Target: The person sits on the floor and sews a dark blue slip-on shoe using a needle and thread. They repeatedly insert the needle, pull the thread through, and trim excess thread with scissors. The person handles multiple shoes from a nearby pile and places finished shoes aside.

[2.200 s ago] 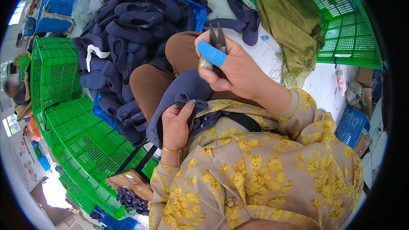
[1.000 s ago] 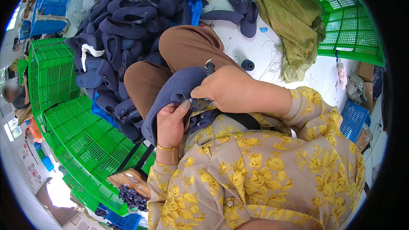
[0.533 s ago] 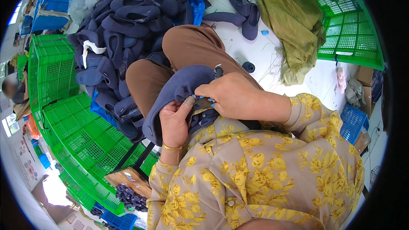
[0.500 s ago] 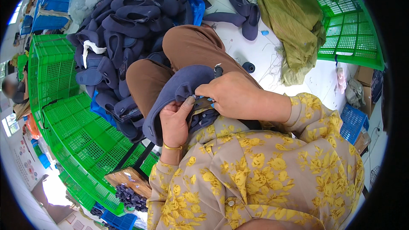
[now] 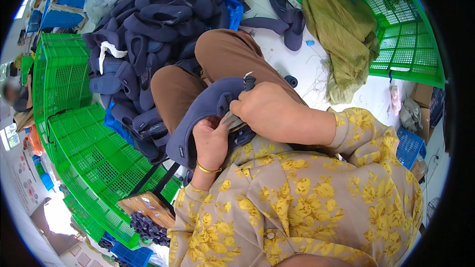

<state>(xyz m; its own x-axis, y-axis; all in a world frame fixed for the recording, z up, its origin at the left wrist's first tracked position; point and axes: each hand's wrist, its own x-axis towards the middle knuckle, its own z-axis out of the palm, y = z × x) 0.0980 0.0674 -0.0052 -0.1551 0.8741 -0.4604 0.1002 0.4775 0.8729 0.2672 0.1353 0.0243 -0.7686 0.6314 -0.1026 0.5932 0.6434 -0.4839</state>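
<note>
A dark blue cloth shoe (image 5: 190, 118) lies slanted across my lap, its opening toward my body. My left hand (image 5: 210, 141) is closed on the near edge of it, thumb and fingers pinching the rim. Against that thumb, my right hand (image 5: 269, 113) is wrapped round a tool with a black-wrapped end (image 5: 249, 82) poking out above the fist. A grey, blade-like part (image 5: 230, 119) of the tool shows between the two hands. My fingers hide the rest of the tool and part of the shoe's opening.
A big heap of dark blue shoes (image 5: 163, 15) rises ahead to the left, beside green crates (image 5: 99, 153). Several loose shoes (image 5: 295, 29) lie on the white floor ahead. An olive cloth (image 5: 341, 39) hangs by another green crate (image 5: 410, 49). A wooden board (image 5: 148, 206) is near my left elbow.
My right hand has turned and moved in closer to my left thumb, and the grey part of the tool now shows there. The shoe stays on my lap in my left hand.
</note>
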